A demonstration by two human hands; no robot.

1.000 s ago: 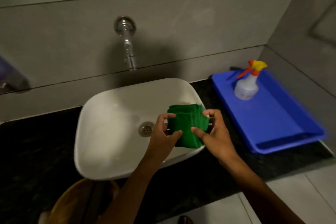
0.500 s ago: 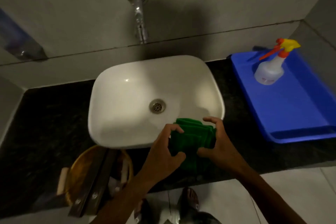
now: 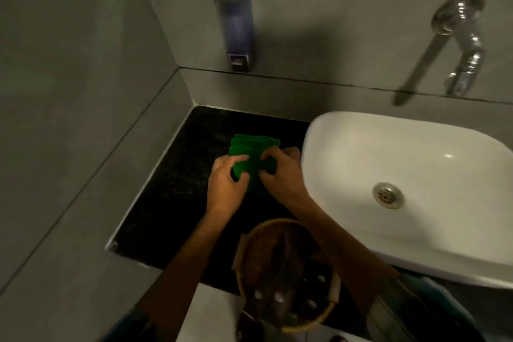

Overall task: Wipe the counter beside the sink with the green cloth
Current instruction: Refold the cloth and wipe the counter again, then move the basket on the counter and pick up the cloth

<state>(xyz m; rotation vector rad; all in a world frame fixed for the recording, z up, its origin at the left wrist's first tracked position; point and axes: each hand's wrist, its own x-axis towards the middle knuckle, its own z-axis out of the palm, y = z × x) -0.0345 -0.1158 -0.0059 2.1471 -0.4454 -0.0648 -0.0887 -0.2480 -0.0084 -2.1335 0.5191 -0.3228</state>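
Both hands, left hand (image 3: pixel 226 184) and right hand (image 3: pixel 280 175), clutch green cloth (image 3: pixel 251 151) on black counter (image 3: pixel 177 191) (grey-tiled corner).

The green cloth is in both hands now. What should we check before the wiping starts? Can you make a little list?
1. Both hands on the green cloth: ok. The left hand and the right hand each pinch it.
2. Cloth folded into a pad: ok, stacked layers show at its far edge.
3. Cloth over the black counter beside the sink, not the basin: ok.
4. Cloth pressed flat on the counter: cannot tell.
5. Wiping path free: ok toward the wall corner; not ok near the front, where a woven basket stands.
6. Cloth damp: cannot tell.
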